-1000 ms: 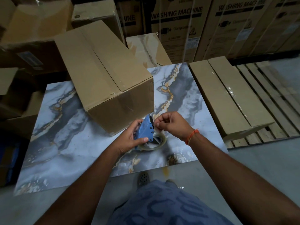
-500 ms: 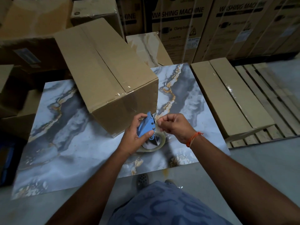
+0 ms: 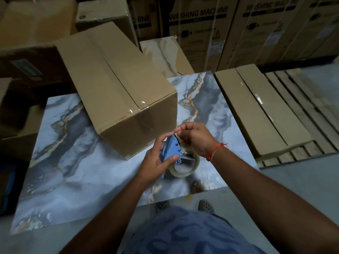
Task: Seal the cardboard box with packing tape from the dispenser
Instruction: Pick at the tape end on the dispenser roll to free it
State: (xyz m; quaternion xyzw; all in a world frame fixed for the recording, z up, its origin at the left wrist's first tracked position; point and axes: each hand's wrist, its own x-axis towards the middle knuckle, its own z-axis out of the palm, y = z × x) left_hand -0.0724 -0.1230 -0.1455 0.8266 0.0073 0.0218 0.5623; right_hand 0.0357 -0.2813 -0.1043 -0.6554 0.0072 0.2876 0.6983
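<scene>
Cardboard box (image 3: 117,85): one, plain brown, closed, lying skewed across the far left part of the marble-patterned sheet (image 3: 73,162), its far end reaching past the sheet's far edge. Clear tape runs along the centre seam of its top and folds down over the near end face. Near right bottom corner sits just beyond the hands.

Tape dispenser (image 3: 171,152): one, blue body with small rivets, held above the sheet near the middle of its near half. Roll of clear tape (image 3: 185,166) mounted at its lower end, core hollow.

Left hand (image 3: 156,164): wrapped around the dispenser's body, thumb pressed across the blue side plate.

Right hand (image 3: 194,138): fingers pinched together at the dispenser's upper tip; whether tape lies between them cannot be told. Orange thread band (image 3: 213,151) on the wrist.

Flat cartons (image 3: 256,110): two, long, lying side by side just off the sheet's right edge, on a wooden pallet (image 3: 300,99).

Large printed cartons (image 3: 201,28): a row standing beyond the far edge, lettered "WASHING MACHINE".

Plain cartons (image 3: 36,24): stacked at the far left corner and along the left edge.

Person's blue patterned garment (image 3: 183,233) and shoes (image 3: 206,206) at the near edge.
</scene>
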